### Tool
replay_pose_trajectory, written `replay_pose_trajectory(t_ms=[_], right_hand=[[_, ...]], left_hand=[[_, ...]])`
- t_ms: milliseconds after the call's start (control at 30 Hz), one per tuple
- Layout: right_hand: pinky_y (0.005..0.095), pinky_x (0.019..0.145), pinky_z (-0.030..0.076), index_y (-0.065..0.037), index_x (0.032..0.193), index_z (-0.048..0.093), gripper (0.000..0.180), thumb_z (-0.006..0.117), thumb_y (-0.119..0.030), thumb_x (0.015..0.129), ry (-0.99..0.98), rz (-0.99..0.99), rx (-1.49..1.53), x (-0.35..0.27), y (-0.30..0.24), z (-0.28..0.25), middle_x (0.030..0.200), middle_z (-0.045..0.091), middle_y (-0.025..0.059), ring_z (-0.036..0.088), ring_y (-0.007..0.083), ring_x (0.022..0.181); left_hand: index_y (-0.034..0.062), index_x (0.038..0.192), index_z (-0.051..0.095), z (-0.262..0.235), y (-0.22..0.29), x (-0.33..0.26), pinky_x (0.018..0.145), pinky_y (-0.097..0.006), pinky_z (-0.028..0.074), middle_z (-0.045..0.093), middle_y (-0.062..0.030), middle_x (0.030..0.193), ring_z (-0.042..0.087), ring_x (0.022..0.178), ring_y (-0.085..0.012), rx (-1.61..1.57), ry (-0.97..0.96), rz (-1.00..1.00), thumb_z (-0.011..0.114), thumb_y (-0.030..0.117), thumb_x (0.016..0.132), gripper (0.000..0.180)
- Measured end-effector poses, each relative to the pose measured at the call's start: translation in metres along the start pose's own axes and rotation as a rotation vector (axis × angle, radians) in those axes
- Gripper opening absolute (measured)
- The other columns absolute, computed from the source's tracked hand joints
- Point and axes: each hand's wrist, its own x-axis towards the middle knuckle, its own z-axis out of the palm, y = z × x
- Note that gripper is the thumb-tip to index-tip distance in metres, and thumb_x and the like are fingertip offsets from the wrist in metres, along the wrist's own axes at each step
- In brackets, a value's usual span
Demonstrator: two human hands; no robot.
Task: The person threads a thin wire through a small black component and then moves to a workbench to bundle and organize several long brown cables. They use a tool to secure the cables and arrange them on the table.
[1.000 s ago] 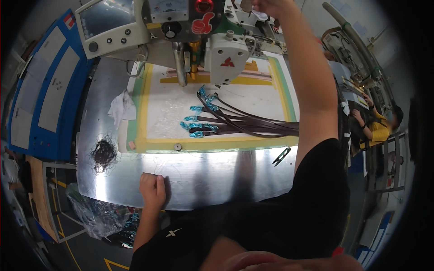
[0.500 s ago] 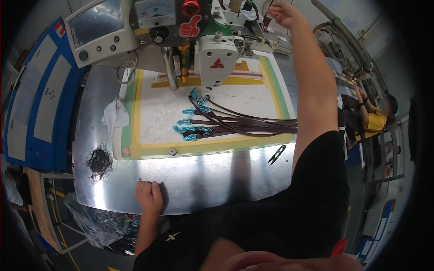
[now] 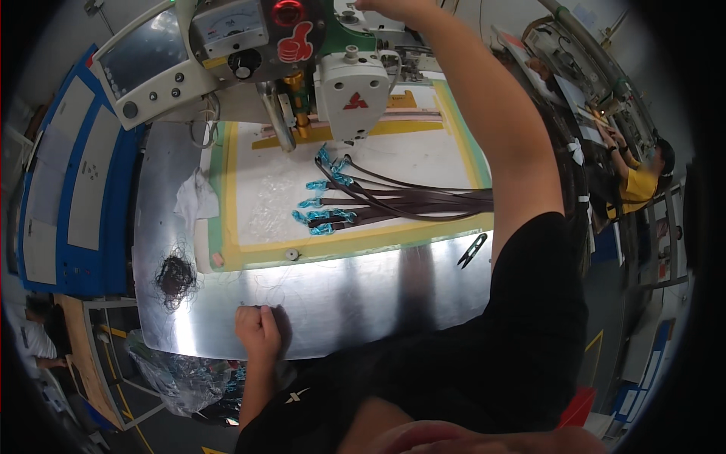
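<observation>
My left hand (image 3: 259, 330) is curled into a fist and rests on the metal table (image 3: 378, 303) near its front edge. The inside of that fist is hidden. My right arm stretches far forward, past the sewing machine head (image 3: 352, 94). Its hand (image 3: 397, 7) is at the top edge of the picture, beside the machine, with the fingers mostly cut off. Between the hands lies a bundle of dark brown straps (image 3: 431, 204) on a white, tape-bordered sheet. Blue wrapped pieces (image 3: 321, 217) cover the strap ends, below the machine head.
Thread snips (image 3: 473, 251) lie right of the sheet. A tangle of dark thread (image 3: 175, 280) and a white cloth (image 3: 197, 198) are at the left. A control screen (image 3: 144, 57) stands behind. A blue cabinet (image 3: 79, 174) is far left; a person in yellow (image 3: 639, 185) works far right.
My right hand has moved left and farther up toward the machine, partly out of the picture. The whole view has shifted slightly. My left fist stays on the table, and the straps lie as before.
</observation>
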Motion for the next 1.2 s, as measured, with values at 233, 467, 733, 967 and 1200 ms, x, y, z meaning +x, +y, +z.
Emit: replay_pose_trajectory(t_ms=[233,467,733,967,1200], right_hand=[[0.0417,0.078,0.058,-0.005,0.093,0.081,0.025,0.077,-0.023,0.077,-0.044,-0.062,-0.018,-0.018,-0.025,0.005,0.088,0.076,0.0198,0.074,0.0330,0.082],[0.0431,0.080,0.059,-0.002,0.087,0.079,0.018,0.072,-0.018,0.080,-0.152,-0.011,-0.327,-0.016,-0.025,-0.031,0.089,0.075,0.0222,0.074,0.0358,0.085],[0.0450,0.084,0.059,-0.001,0.095,0.078,0.020,0.070,-0.016,0.083,-0.201,-0.166,-0.643,0.019,-0.054,0.005,0.102,0.075,0.0224,0.073,0.0370,0.098],[0.0480,0.076,0.055,-0.002,0.086,0.079,0.019,0.065,-0.012,0.080,-0.408,-0.208,-0.682,0.032,0.001,-0.013,0.092,0.074,0.0230,0.071,0.0383,0.086],[0.0469,0.077,0.056,-0.002,0.084,0.078,0.018,0.061,-0.008,0.084,-0.378,-0.442,-0.858,0.052,-0.038,0.020,0.093,0.074,0.0232,0.071,0.0393,0.088]], left_hand=[[0.0021,0.066,0.052,0.004,-0.001,0.003,0.063,-0.047,0.039,0.051,-0.0156,0.068,0.050,0.067,-0.0365,-0.008,-0.003,0.019,0.063,0.002,0.089,0.025],[0.0006,0.067,0.047,0.005,-0.001,0.004,0.061,-0.045,0.037,0.047,-0.0153,0.067,0.047,0.066,-0.0356,-0.027,0.004,0.066,0.061,0.002,0.092,0.028],[0.0003,0.068,0.045,0.004,-0.001,0.003,0.061,-0.045,0.036,0.046,-0.0156,0.067,0.046,0.066,-0.0356,0.014,0.026,0.083,0.061,0.002,0.092,0.030],[0.0028,0.067,0.047,0.006,0.003,0.009,0.062,-0.047,0.035,0.047,-0.0157,0.069,0.046,0.067,-0.0366,-0.002,0.007,0.082,0.063,0.001,0.089,0.028],[0.0025,0.067,0.047,0.002,0.004,0.002,0.062,-0.046,0.036,0.046,-0.0150,0.069,0.046,0.068,-0.0355,0.011,0.028,0.054,0.064,0.000,0.088,0.027]])
